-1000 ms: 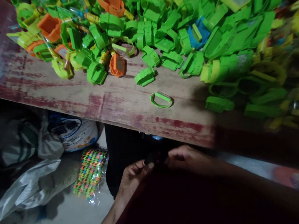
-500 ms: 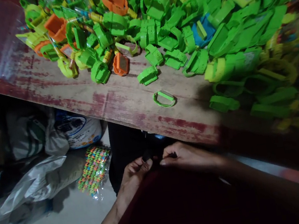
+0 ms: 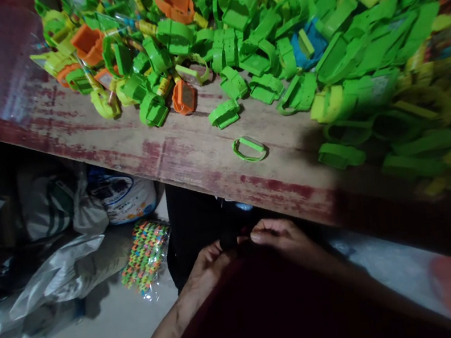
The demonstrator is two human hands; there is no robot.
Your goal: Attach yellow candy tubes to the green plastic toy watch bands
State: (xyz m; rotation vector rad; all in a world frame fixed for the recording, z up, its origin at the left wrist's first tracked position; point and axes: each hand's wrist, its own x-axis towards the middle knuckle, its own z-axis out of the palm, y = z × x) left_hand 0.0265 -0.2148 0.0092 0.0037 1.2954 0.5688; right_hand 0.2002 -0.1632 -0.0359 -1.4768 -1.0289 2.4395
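Note:
Below the table edge, close to my dark red shirt, both hands are held near each other. My left hand (image 3: 210,265) is closed, with fingers bent around a small dark thing (image 3: 229,240) whose kind I cannot make out. My right hand (image 3: 278,235) is pinched, thumb against fingers, just beside it; what it grips is lost in shadow. On the table above them lies a single thin green toy watch (image 3: 250,149), its strap closed in a loop. Behind it another green toy watch (image 3: 224,114) lies near an orange one (image 3: 184,96).
A big heap of green toy watches (image 3: 259,59), with some yellow, orange and blue, covers the back of the worn wooden table (image 3: 188,155). Plastic sheeting (image 3: 10,72) lies at its left. Bags (image 3: 72,264) and a packet of colourful pieces (image 3: 145,254) rest on the floor.
My right hand has shifted slightly right and turned, with its fingers more bent. My left hand stays nearly in place. The view has moved a little; the watches lie as before.

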